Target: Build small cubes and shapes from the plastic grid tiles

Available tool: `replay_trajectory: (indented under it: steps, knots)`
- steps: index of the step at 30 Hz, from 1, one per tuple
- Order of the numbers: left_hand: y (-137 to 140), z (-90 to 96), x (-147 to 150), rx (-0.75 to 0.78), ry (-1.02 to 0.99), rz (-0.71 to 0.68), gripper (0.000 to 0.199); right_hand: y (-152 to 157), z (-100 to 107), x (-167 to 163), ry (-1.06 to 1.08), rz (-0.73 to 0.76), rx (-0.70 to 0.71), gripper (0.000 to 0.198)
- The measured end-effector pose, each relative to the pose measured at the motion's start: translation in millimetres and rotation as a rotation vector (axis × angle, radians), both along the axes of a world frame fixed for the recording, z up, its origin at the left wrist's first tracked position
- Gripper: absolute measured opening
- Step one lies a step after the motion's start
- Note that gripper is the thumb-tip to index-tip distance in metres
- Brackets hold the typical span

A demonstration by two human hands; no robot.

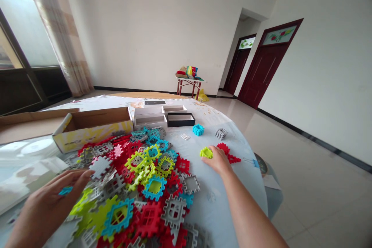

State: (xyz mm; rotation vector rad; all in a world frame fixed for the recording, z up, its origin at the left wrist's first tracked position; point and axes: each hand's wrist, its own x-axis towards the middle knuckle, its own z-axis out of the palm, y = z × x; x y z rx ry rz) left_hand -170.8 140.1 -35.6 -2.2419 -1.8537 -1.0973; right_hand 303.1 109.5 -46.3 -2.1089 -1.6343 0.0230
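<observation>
Item: right hand (220, 161), one. I see its fingers closed narrow around a lime-green piece (206, 152), thumb on the near side, forefinger on the far side. The piece sits at the fingertips, forward and to the left of the palm, over bare cloth right of the pile. Outline roughly as broad as deep; I make out no clear long axis.

Item: turquoise stack (198, 130), one, standing apart. It lies beyond the lime-green piece and slightly left of it, near but not touching.

Item: gray stack (221, 134), one, farther out than the right hand and to the right of the turquoise stack; a gap of cloth between them.

Item: red pieces (223, 148), a small group, just right of the right hand's knuckles; I cannot tell whether they touch.

Item: left hand (49, 201), one. Its fingers are bent, the tips at the near left edge of a light gray piece (100, 167). From my remote view I cannot tell whether they grip it or only rest there. The piece is squarish and lies ahead and to the right of the palm. This hand is the nearer one to it; the right is well apart, across the pile.

Item: mixed pile (154, 186), notched flat pieces in several colors, spread on the desk (209, 217) between the two hands.
</observation>
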Motion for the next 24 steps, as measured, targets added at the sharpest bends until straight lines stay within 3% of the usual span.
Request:
replay_trajectory:
  steps: [3, 11, 15, 18, 24]
  knots:
    - [-10, 8.5, 6, -0.103, -0.058, -0.038, 0.028, 0, 0, 0, 0.005, 0.032, 0.028, 0.045]
    - [-15, 12.4, 8, -0.104, -0.122, -0.037, 0.034, 0, -2, 0, -0.016, 0.026, 0.063, 0.049]
    - [-17, 13.1, 11, -0.076, -0.142, -0.034, 0.038, -3, 8, -11, -0.023, 0.054, 0.217, 0.054]
    - [-18, 14.5, 14, -0.085, -0.144, -0.034, 0.038, -10, 22, -33, 0.061, 0.247, 0.369, 0.041]
    - [-20, 15.8, 24, -0.088, -0.112, -0.065, 0.036, -29, 42, -92, 0.171, 0.775, 0.267, 0.024]
